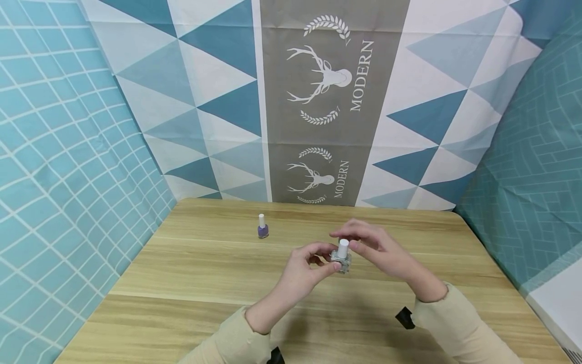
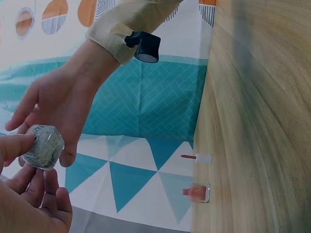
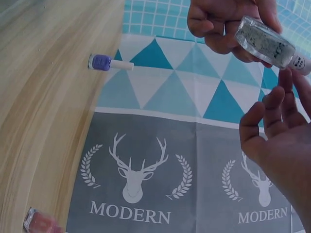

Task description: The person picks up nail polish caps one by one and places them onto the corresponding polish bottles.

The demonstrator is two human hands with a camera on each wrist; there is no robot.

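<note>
My left hand pinches a clear glitter nail polish bottle between thumb and fingers, above the table. The bottle stands with its white cap up. My right hand is around the cap, its thumb tip right beside it and its fingers loosely spread behind. In the left wrist view the bottle's base faces the camera, hiding the cap.
A purple nail polish bottle with a white cap stands toward the back of the wooden table. A coral nail polish bottle without its cap stands near a white cap with brush. Patterned cloths hang around the table.
</note>
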